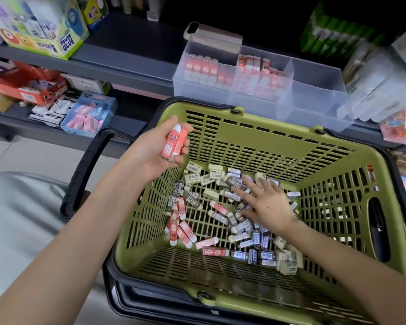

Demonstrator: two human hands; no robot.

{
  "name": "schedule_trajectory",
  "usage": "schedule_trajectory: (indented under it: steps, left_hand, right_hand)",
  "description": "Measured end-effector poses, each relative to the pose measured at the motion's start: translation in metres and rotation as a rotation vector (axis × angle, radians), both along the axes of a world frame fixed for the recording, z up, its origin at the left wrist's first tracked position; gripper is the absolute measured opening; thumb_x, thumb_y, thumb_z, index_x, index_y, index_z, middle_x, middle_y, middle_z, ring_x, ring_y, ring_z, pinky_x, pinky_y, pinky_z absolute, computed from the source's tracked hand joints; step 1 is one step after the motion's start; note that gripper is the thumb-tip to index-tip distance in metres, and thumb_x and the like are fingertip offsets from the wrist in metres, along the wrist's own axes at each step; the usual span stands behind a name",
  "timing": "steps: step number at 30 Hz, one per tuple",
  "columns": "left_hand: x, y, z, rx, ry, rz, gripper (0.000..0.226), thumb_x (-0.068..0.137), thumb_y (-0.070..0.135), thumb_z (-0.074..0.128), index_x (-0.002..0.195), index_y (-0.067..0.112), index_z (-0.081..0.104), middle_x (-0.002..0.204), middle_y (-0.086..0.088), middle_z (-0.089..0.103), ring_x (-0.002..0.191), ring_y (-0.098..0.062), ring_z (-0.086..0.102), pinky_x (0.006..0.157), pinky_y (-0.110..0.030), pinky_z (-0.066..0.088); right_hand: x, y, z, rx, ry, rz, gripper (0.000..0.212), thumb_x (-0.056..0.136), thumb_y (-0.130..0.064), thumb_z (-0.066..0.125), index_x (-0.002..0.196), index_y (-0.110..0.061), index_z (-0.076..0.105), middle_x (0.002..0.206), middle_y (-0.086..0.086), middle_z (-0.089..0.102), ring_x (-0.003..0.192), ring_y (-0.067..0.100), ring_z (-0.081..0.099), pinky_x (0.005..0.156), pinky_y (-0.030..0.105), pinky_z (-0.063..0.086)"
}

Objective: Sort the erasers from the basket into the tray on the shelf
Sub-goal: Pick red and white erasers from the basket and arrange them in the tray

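A green shopping basket [267, 146] holds several loose erasers [211, 207] in red, grey and cream sleeves. My left hand [155, 148] hovers over the basket's left rim and grips a couple of red erasers [174, 144]. My right hand [265, 202] reaches down into the basket with fingers spread, touching the grey erasers in the middle. A clear divided tray [314, 104] stands on the shelf behind the basket. Its left and middle compartments hold upright red erasers [232, 71], and its right compartment shows none.
The basket's black handle [89, 170] hangs down on the left. A box of glue [42, 29] sits on the upper shelf at left. A blue box of pink items [89, 116] lies on the lower shelf. Packaged goods [380, 85] crowd the shelf right of the tray.
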State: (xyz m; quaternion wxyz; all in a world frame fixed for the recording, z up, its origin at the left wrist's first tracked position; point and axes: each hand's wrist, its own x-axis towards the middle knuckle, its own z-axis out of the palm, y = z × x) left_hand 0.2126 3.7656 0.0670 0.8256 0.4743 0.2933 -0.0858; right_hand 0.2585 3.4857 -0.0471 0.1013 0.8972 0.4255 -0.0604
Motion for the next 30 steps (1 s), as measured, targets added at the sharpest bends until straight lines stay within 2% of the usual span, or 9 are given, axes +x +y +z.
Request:
schedule_trajectory:
  steps: [2, 4, 7, 12, 18, 21, 25, 27, 30]
  left_hand:
    - [0.000, 0.000, 0.001, -0.020, 0.004, 0.000, 0.038, 0.099, 0.038, 0.043, 0.084, 0.012, 0.067, 0.062, -0.003, 0.057, 0.050, -0.011, 0.051, 0.038, -0.018, 0.036]
    - [0.001, 0.000, 0.002, -0.030, 0.008, 0.002, 0.039, 0.099, 0.038, 0.043, 0.083, 0.012, 0.067, 0.062, -0.003, 0.056, 0.051, -0.010, 0.051, 0.038, -0.018, 0.037]
    - [0.000, 0.000, 0.003, -0.030, 0.011, -0.007, 0.037, 0.099, 0.038, 0.042, 0.087, 0.012, 0.065, 0.063, -0.002, 0.056, 0.050, -0.010, 0.051, 0.040, -0.018, 0.037]
    - [-0.002, -0.001, 0.004, -0.019, 0.011, -0.023, 0.035, 0.098, 0.037, 0.043, 0.090, 0.011, 0.064, 0.063, -0.002, 0.056, 0.051, -0.010, 0.051, 0.042, -0.018, 0.038]
    - [-0.006, -0.006, 0.003, 0.053, 0.042, -0.113, 0.021, 0.082, 0.028, 0.064, 0.092, 0.009, 0.064, 0.069, -0.002, 0.057, 0.055, -0.010, 0.052, 0.048, -0.020, 0.046]
    - [-0.009, -0.010, 0.000, 0.070, 0.090, -0.179, 0.041, 0.070, 0.027, 0.070, 0.103, 0.005, 0.062, 0.070, -0.001, 0.058, 0.056, -0.010, 0.052, 0.051, -0.021, 0.048]
    - [-0.009, -0.014, -0.005, 0.004, 0.116, -0.187, 0.044, 0.069, 0.034, 0.071, 0.103, 0.007, 0.062, 0.071, -0.001, 0.058, 0.060, -0.012, 0.053, 0.059, -0.024, 0.047]
    - [-0.007, -0.014, -0.006, -0.017, 0.099, -0.184, 0.051, 0.070, 0.043, 0.070, 0.107, 0.009, 0.061, 0.076, -0.003, 0.059, 0.062, -0.013, 0.055, 0.063, -0.027, 0.049]
    - [-0.005, -0.017, -0.007, -0.039, 0.048, -0.282, 0.067, 0.070, 0.057, 0.068, 0.115, 0.009, 0.059, 0.094, -0.012, 0.064, 0.080, -0.023, 0.062, 0.082, -0.038, 0.054]
  right_hand:
    - [-0.017, 0.007, -0.001, 0.095, 0.106, 0.151, 0.062, 0.071, -0.051, 0.073, 0.127, -0.031, 0.056, 0.113, 0.001, 0.068, 0.082, 0.023, 0.068, 0.059, 0.034, 0.058]
    - [-0.037, 0.021, -0.007, 0.132, 0.421, 0.181, 0.052, 0.079, -0.043, 0.069, 0.126, -0.023, 0.059, 0.105, 0.000, 0.070, 0.091, 0.017, 0.064, 0.077, 0.033, 0.055]
    - [-0.059, 0.042, -0.024, 0.043, 0.746, 0.010, 0.050, 0.088, -0.035, 0.062, 0.132, -0.011, 0.052, 0.127, 0.007, 0.059, 0.117, 0.021, 0.052, 0.097, 0.028, 0.037]
    - [-0.071, 0.056, -0.031, -0.105, 0.947, -0.115, 0.036, 0.091, -0.025, 0.059, 0.119, -0.002, 0.058, 0.112, 0.018, 0.060, 0.097, 0.026, 0.056, 0.075, 0.028, 0.039]
    - [-0.064, 0.053, -0.021, -0.183, 0.998, -0.200, 0.026, 0.088, -0.027, 0.059, 0.078, -0.003, 0.061, 0.058, 0.004, 0.047, 0.055, 0.016, 0.042, 0.052, 0.026, 0.030]
    - [-0.058, 0.050, -0.008, 0.120, 1.169, -0.422, 0.026, 0.087, -0.024, 0.062, 0.090, 0.001, 0.066, 0.070, 0.003, 0.058, 0.058, 0.009, 0.052, 0.056, 0.022, 0.043]
    - [-0.035, 0.066, 0.040, 0.863, 1.360, -0.730, 0.010, 0.087, -0.017, 0.063, 0.090, -0.007, 0.063, 0.063, -0.003, 0.060, 0.049, 0.008, 0.050, 0.043, 0.018, 0.040]
    - [-0.025, 0.080, 0.069, 1.164, 1.384, -0.734, 0.009, 0.088, -0.014, 0.062, 0.090, -0.005, 0.061, 0.064, -0.002, 0.063, 0.049, 0.010, 0.053, 0.042, 0.018, 0.043]
    - [-0.021, 0.105, 0.101, 1.295, 1.274, -0.660, 0.009, 0.086, -0.013, 0.064, 0.088, -0.006, 0.060, 0.065, 0.000, 0.065, 0.046, 0.010, 0.054, 0.042, 0.019, 0.044]
